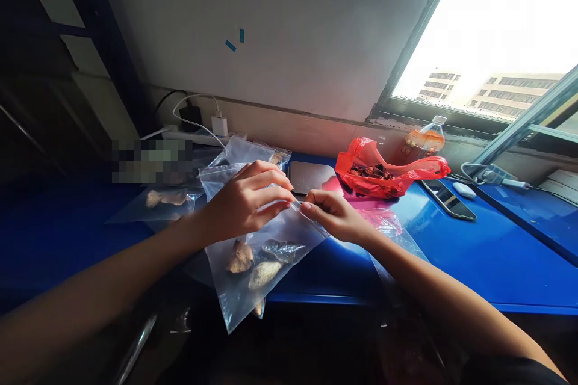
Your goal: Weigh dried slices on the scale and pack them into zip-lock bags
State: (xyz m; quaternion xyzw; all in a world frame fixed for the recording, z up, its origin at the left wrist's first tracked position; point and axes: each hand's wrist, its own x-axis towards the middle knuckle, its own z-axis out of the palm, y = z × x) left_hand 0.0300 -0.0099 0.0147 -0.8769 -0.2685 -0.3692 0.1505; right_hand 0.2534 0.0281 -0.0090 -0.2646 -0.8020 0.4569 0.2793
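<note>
A clear zip-lock bag (289, 225) hangs slanted over the desk's front edge, with a few pale and brown dried pieces (259, 267) inside. At its zip edge, the thumb and curled fingers of my right hand (336, 213) pinch the plastic. My left hand (250, 198) lies over the upper part of the bag, its fingers bent toward the same edge close to my right thumb. The left thumb is hidden behind the hand. Behind both hands sits a flat silver device (316, 177), partly covered.
Further filled clear bags (167, 198) lie to the left. A red plastic bag (365, 156) of dark dried pieces stands right of centre, before a bottle (427, 138). A phone (449, 200) and white case (464, 190) rest at right. A charger (219, 126) with cable is by the wall.
</note>
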